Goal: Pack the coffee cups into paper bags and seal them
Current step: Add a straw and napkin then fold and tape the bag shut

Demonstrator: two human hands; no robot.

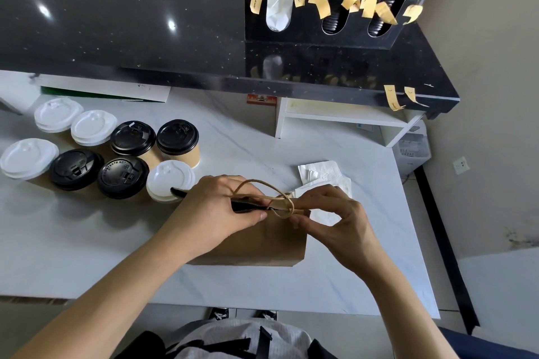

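A brown paper bag (262,245) stands on the white table (87,242) in front of me. My left hand (215,210) grips the bag's top edge, pressing it closed beside the twine handles (262,186). My right hand (335,216) pinches the top right of the bag, where a pale strip sits between thumb and fingers. Several lidded coffee cups stand to the left, some with black lids (178,137) and some with white lids (170,181). The bag's contents are hidden.
White napkins (323,173) lie behind the bag. A black counter (145,38) carries a lid dispenser (320,32) with yellow sticker strips (319,4) on its front. More strips (392,97) hang off the counter edge. A white shelf (344,119) sits under it.
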